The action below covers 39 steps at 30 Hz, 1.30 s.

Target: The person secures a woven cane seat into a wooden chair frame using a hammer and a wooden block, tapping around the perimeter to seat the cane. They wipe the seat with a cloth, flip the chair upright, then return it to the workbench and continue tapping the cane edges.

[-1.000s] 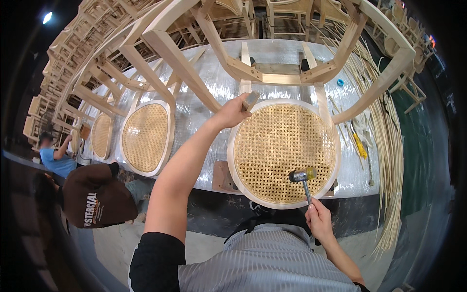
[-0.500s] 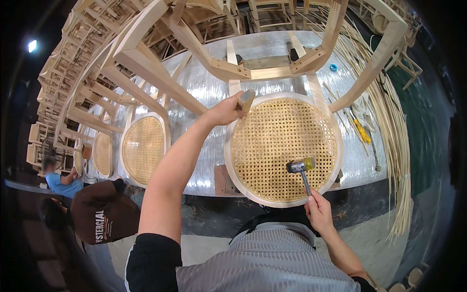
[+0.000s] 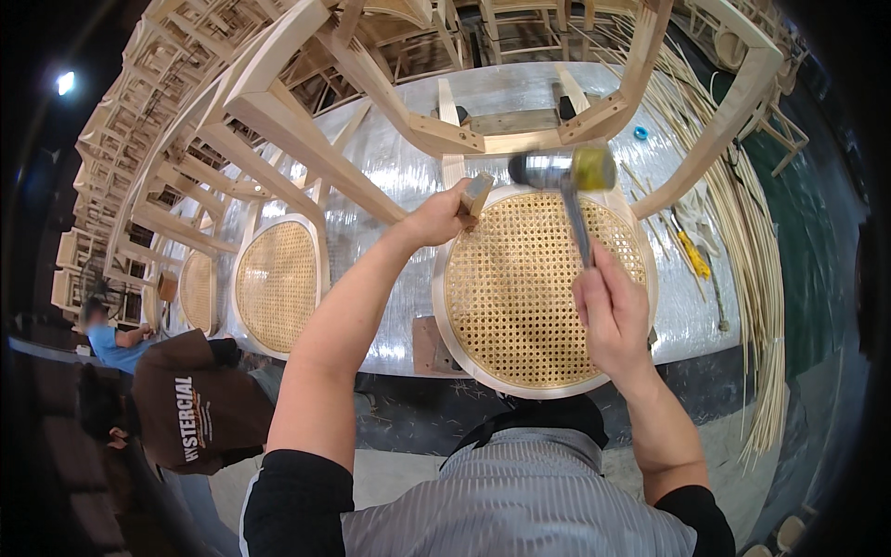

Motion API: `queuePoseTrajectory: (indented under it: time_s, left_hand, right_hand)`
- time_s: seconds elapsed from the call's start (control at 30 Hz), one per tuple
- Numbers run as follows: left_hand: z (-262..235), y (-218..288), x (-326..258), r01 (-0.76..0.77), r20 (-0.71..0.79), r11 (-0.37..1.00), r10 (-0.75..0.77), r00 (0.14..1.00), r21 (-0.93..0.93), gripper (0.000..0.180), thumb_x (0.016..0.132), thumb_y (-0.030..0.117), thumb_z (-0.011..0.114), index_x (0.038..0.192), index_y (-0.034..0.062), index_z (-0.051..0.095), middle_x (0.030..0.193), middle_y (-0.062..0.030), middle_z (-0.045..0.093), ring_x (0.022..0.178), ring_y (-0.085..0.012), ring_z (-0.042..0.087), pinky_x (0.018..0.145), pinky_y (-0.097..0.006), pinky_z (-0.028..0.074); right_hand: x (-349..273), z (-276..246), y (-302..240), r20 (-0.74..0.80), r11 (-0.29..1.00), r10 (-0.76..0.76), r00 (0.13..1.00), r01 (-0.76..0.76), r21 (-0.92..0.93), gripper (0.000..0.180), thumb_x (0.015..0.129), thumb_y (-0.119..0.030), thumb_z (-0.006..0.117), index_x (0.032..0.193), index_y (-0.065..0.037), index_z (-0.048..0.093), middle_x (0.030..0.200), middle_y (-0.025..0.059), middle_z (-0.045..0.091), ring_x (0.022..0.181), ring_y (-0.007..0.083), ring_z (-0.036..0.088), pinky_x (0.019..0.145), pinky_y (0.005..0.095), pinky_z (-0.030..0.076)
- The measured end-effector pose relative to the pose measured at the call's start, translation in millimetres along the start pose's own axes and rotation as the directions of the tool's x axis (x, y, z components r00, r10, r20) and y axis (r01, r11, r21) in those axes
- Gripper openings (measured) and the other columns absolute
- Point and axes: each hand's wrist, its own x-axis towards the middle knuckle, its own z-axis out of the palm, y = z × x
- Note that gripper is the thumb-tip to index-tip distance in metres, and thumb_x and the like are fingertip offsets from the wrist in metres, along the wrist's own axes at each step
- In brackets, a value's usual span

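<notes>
A round woven cane chair seat in a pale wooden ring lies in front of me, part of a wooden chair frame tipped over on the bench. At the seat's upper left rim, my left hand is closed around a small wooden block held on end. My right hand grips the handle of a mallet with one black face and one yellow face. The mallet is raised above the far part of the seat, right of the block, slightly blurred and touching nothing.
More cane seats line the bench to the left. Long cane strips hang along its right end, near a yellow-handled tool and a blue tape roll. Two people work at left, one in a brown shirt. Stacked chair frames fill the back.
My right hand has lifted the mallet from low over the seat's near half up toward the far rim. My left hand stays at the rim with the wooden block.
</notes>
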Motion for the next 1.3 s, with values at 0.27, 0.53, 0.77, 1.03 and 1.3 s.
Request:
queuePoseTrajectory:
  time_s: [0.27, 0.53, 0.77, 1.03, 1.3]
  left_hand:
    - [13.1, 11.3, 7.3, -0.026, -0.064, 0.969, 0.043, 0.997, 0.246, 0.063, 0.095, 0.01, 0.075, 0.15, 0.0039, 0.044, 0.108, -0.0196, 0.076, 0.101, -0.0296, 0.075, 0.09, -0.041, 0.058]
    - [9.7, 14.6, 18.1, -0.029, -0.05, 0.989, 0.037, 0.998, 0.147, 0.065, 0.094, 0.009, 0.072, 0.152, 0.0067, 0.043, 0.108, -0.0239, 0.076, 0.104, -0.0391, 0.075, 0.092, -0.045, 0.059]
    - [-13.5, -18.6, 5.5, -0.163, -0.181, 0.963, 0.125, 0.975, -0.214, 0.063, 0.099, 0.003, 0.071, 0.156, 0.0037, 0.042, 0.123, -0.0154, 0.073, 0.115, -0.0239, 0.071, 0.099, -0.04, 0.057]
    - [-1.0, -18.0, 19.5, -0.058, -0.021, 0.981, 0.055, 0.998, -0.187, 0.065, 0.098, 0.003, 0.071, 0.156, 0.0039, 0.043, 0.119, -0.0143, 0.073, 0.112, -0.0227, 0.07, 0.1, -0.037, 0.054]
    - [7.0, -12.7, 28.5, -0.069, 0.007, 0.984, 0.071, 0.997, -0.161, 0.059, 0.097, 0.002, 0.068, 0.152, 0.0045, 0.047, 0.116, -0.0159, 0.073, 0.109, -0.0241, 0.071, 0.098, -0.038, 0.054]
  right_hand:
    - [61.9, 10.2, 53.0, 0.164, 0.907, 0.121, 0.979, -0.041, -0.42, 0.036, 0.108, -0.012, 0.058, 0.143, -0.005, 0.063, 0.099, 0.0207, 0.075, 0.077, 0.0331, 0.073, 0.07, 0.0421, 0.057]
    - [49.5, 20.9, 73.8, 0.18, 0.855, 0.1, 0.979, 0.008, -0.519, 0.034, 0.107, -0.016, 0.059, 0.139, -0.006, 0.066, 0.096, 0.024, 0.074, 0.081, 0.0389, 0.075, 0.073, 0.05, 0.056]
    - [34.4, 4.6, 52.7, -0.041, 0.984, -0.041, 0.998, 0.034, -0.172, 0.034, 0.109, -0.014, 0.058, 0.141, -0.005, 0.065, 0.092, 0.0207, 0.075, 0.078, 0.0344, 0.075, 0.071, 0.0435, 0.056]
    - [29.3, 12.8, 61.9, -0.006, 0.998, 0.05, 0.999, -0.05, -0.037, 0.034, 0.109, -0.011, 0.058, 0.142, -0.001, 0.064, 0.094, 0.0199, 0.076, 0.079, 0.028, 0.076, 0.073, 0.0376, 0.056]
    - [35.1, 16.9, 55.0, -0.009, 0.996, 0.053, 0.999, -0.054, -0.067, 0.036, 0.109, -0.01, 0.057, 0.143, -0.002, 0.064, 0.099, 0.0222, 0.076, 0.082, 0.0325, 0.077, 0.076, 0.0376, 0.058]
